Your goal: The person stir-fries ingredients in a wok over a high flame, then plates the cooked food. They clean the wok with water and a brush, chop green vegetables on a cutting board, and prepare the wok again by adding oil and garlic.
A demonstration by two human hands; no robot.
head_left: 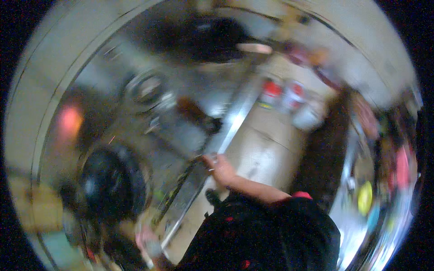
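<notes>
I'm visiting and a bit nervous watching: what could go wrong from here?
The picture is blurred, so these are guesses. The left hand is near a dark, round pan; if hot, it could burn. The orange glow at left may be flame, risky for anything close. The white container on the pale floor could be knocked over.

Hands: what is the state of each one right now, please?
Left hand: too blurred to tell.
Right hand: also blurred; cannot tell.

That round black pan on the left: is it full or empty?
Cannot tell: the black pan shows only as a dark, blurred round, and no contents can be made out.
</notes>
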